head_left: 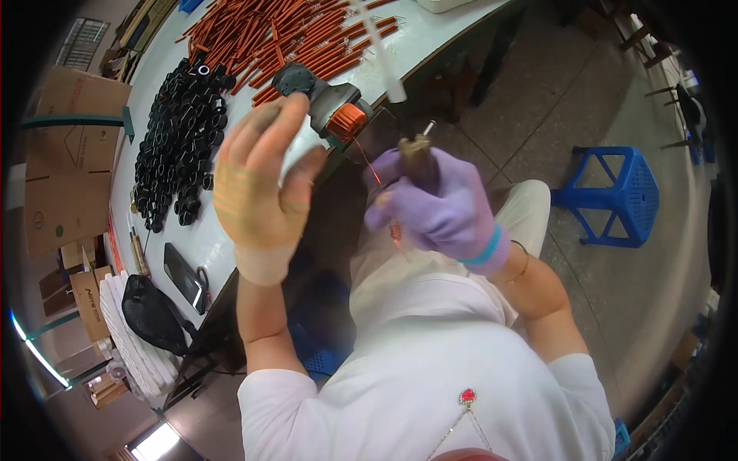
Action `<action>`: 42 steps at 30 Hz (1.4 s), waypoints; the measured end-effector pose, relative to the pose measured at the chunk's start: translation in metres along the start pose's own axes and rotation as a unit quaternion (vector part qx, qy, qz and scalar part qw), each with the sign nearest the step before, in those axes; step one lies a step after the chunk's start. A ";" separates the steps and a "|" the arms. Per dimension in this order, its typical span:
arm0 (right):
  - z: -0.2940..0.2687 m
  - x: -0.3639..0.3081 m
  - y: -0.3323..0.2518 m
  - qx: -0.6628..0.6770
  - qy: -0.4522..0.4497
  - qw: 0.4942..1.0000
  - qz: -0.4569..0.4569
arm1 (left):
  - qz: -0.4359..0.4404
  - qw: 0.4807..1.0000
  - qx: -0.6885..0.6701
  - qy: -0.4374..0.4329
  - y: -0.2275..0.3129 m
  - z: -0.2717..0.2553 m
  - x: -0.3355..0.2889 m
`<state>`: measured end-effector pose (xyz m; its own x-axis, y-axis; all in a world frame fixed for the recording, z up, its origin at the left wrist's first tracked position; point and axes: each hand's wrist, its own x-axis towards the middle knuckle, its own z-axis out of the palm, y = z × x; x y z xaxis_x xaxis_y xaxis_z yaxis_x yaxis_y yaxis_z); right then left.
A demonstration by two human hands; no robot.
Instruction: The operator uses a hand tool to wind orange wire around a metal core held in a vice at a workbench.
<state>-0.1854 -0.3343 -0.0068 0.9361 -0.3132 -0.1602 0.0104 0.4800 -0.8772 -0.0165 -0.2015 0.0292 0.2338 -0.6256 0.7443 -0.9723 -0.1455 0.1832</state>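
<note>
My left hand (265, 177), in a pale glove with yellow-orange stripes, has its fingers stretched out and its thumb apart. Its fingertips are at the dark knob-like end (296, 81) of a grey-black fixture at the table edge; I cannot tell whether they touch it. Copper-coloured wire is wound in a bundle (346, 121) at the fixture's right end. From there a thin strand (367, 160) runs down to my right hand (442, 203), in a purple glove. That hand is closed around a dark brown cylindrical tool (419, 163) with a thin metal tip. A small copper coil (396, 232) hangs below it.
Many orange-red rods (254, 38) and a pile of black ring-shaped parts (181, 138) cover the pale table. A translucent tube (380, 54) hangs over its edge. A phone (184, 278) and black pouch (154, 315) lie nearer. A blue stool (619, 196) stands right.
</note>
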 end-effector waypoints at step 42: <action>-0.002 -0.016 -0.010 0.009 0.108 0.992 0.066 | 0.023 0.995 0.063 -0.075 0.001 0.007 0.006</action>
<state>-0.2007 -0.3353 0.0035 0.8322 -0.4151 -0.3677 -0.0986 0.5418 -0.8347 -0.0160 -0.2111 0.0294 0.1951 -0.7400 0.6437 -0.9771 -0.2032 0.0625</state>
